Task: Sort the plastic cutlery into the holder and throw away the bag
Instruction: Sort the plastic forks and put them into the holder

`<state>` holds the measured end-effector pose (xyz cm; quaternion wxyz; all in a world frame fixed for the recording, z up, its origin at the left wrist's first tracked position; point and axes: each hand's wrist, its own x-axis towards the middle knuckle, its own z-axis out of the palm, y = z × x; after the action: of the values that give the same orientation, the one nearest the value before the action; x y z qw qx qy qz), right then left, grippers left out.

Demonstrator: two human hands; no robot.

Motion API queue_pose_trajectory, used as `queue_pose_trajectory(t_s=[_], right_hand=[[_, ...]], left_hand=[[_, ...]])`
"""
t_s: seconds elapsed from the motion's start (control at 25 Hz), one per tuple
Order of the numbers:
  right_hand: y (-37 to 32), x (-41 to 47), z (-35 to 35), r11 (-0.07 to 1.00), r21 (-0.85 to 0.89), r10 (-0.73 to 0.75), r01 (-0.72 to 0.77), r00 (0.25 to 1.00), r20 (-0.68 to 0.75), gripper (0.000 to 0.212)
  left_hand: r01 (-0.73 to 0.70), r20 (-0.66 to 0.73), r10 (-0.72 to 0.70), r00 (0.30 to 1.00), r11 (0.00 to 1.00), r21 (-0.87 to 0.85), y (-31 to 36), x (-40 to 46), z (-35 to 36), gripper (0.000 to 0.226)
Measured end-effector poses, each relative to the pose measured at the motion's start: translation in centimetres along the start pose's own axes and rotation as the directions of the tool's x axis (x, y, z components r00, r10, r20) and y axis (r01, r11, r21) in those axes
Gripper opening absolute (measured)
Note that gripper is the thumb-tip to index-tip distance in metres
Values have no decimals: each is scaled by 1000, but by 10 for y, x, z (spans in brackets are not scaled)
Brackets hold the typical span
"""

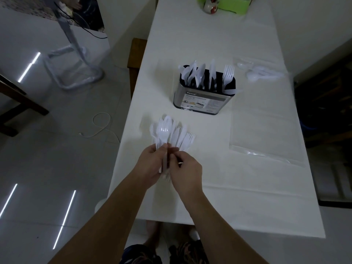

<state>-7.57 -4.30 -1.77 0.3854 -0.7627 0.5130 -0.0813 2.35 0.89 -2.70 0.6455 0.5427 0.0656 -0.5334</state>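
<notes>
My left hand (pixel 151 164) grips a fanned bunch of white plastic cutlery (pixel 169 133) by the handles, with spoons, forks and knives pointing away from me. My right hand (pixel 187 169) pinches one of those handles just right of the left hand. Beyond them stands the steel cutlery holder (pixel 202 101) with knives, forks and other white pieces upright in its black slots. A clear plastic bag (pixel 266 128) lies flat on the table to the right. Several loose white spoons (pixel 261 73) lie at the far right.
The white table (pixel 190 42) is long and narrow; its left edge runs close to my left hand. A green container (pixel 232 3) and a small jar (pixel 210 5) sit at the far end. A wooden chair (pixel 136 60) stands at the left side. A white cable (pixel 99 128) lies on the floor.
</notes>
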Motion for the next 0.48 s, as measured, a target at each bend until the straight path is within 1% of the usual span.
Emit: queue_pose_trajectory(t_s=[0.08,0.12,0.16,0.24,0.36,0.48], right_hand=[[12,10,1,981,-85,173,-176,984,-41,18],[19,16,4,955,-143,258,-260,966,-31,23],[25,20,7,931,-187,317,-313,948,-6,29],[29,25,12,919,-197,354,-340,934,40,35],[23,28,9,926,-145,365,-348,925,108,25],[22,29,1,919,-52,394,-391,912,114,29]], left_hand=[[-21,-84,21,996,1000,1,3,5,-7,21],[-23,-112,22,993,1000,-6,4,8,-10,19],[-21,-124,19,992,1000,-13,5,9,-13,19],[-12,-130,9,991,1000,-20,6,10,-15,19],[-8,-129,4,992,1000,-30,4,10,-14,18],[-7,-128,2,992,999,-38,3,9,-14,18]])
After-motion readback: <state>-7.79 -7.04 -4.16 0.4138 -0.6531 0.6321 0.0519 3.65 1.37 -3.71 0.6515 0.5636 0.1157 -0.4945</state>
